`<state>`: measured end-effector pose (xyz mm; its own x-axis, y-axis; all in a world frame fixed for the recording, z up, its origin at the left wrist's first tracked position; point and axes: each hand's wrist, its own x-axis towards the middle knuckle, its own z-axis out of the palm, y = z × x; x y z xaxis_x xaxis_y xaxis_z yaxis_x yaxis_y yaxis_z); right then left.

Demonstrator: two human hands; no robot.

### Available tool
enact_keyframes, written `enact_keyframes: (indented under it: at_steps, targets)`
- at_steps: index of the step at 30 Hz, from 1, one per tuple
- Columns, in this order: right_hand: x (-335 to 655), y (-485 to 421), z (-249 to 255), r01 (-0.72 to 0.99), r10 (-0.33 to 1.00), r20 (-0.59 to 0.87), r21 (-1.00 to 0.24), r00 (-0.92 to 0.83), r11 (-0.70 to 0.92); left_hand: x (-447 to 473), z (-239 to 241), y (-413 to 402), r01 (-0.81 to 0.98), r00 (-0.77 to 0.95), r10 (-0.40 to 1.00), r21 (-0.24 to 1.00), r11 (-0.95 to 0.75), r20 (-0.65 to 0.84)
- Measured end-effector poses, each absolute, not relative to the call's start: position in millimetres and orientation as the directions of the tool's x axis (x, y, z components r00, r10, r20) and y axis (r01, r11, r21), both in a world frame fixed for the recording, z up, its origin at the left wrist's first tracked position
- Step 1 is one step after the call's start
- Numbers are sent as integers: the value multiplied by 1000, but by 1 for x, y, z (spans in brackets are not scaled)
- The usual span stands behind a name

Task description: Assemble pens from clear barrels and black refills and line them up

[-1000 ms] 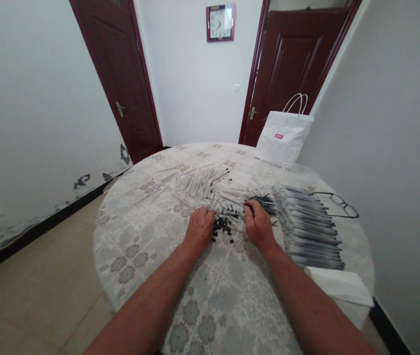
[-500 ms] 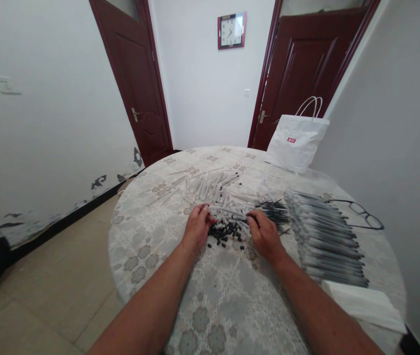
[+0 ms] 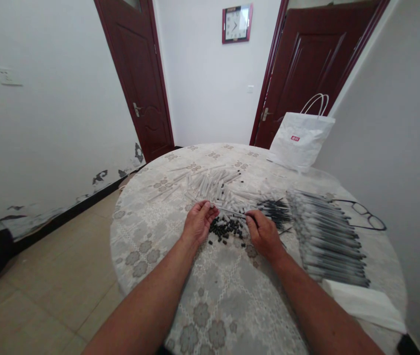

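A slim translucent pen (image 3: 230, 212) spans the gap between my two hands. My left hand (image 3: 197, 221) pinches its left end between thumb and fingertips. At its other end, the thumb and fingers of my right hand (image 3: 263, 230) are closed on it. Small black plugs (image 3: 225, 228) lie in a loose heap just below the pen. Beyond it are scattered clear pen barrels (image 3: 213, 183) and small pale caps. Thin black refills (image 3: 275, 209) are piled right beside my right hand.
Rows of dark-filled pens (image 3: 330, 236) lie stacked on the right of the round table with its patterned cloth (image 3: 139, 212). Eyeglasses (image 3: 368, 215) rest beyond them. A white paper bag (image 3: 300, 143) stands at the back right, and a folded white sheet (image 3: 363, 303) lies near the right edge.
My left fingers have shifted slightly on the pen's end, and the pen shows more plainly between my hands. My right hand stays almost in place. The view has tilted slightly.
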<state>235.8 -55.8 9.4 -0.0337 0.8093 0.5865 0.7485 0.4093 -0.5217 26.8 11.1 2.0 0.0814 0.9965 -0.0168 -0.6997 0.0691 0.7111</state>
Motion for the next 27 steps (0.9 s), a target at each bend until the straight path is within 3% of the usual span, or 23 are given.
enact_keyframes:
  at_steps: [11, 21, 27]
  targets:
    - [235, -54, 8, 766, 776, 626, -459, -82, 451, 30, -1, 10, -662, 105, 994, 743, 101, -42]
    - [231, -58, 14, 792, 718, 635, -265, -286, 550, 28, 0, 9, -662, 119, 990, 737, 137, -77]
    - [227, -59, 14, 768, 747, 637, -376, -191, 518, 29, -2, 10, -655, 137, 988, 741, 148, -77]
